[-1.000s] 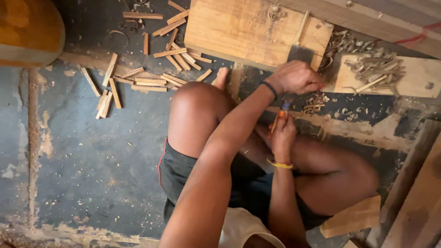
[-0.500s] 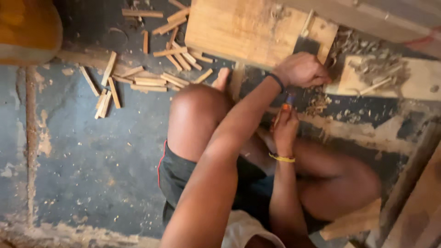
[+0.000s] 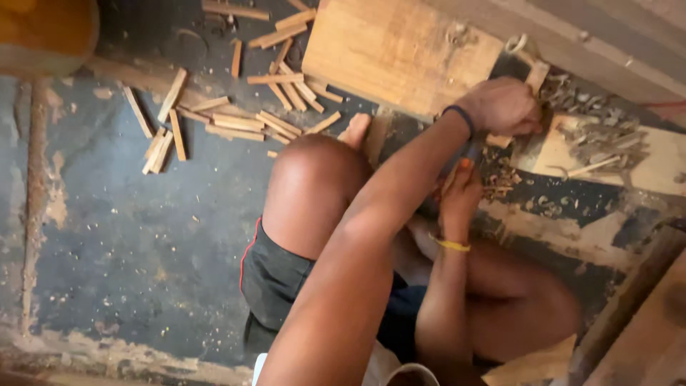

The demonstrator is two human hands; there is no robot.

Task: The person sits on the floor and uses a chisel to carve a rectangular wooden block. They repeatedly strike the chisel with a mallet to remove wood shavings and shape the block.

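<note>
I sit on the floor with my knees bent. My left hand [image 3: 500, 107], with a black band on the wrist, reaches across my knee and closes on a small wooden piece [image 3: 532, 75] next to a dark metal blade [image 3: 509, 68], at the edge of a big wooden board [image 3: 400, 50]. Just below it, my right hand [image 3: 461, 193], with a yellow band on the wrist, grips a tool with a blue and orange handle [image 3: 468, 151]. The tool's tip is hidden behind my left forearm.
Several short cut wooden sticks [image 3: 236, 125] lie scattered on the dark floor at upper left. Wood shavings [image 3: 593, 136] cover a pale plank [image 3: 643, 154] at right. A yellow rounded object [image 3: 43, 32] fills the top left corner. Timber beams [image 3: 629, 314] run along the right.
My left hand has slid a little up and to the right along the board's edge. My right hand has followed slightly. The view has shifted a bit.
</note>
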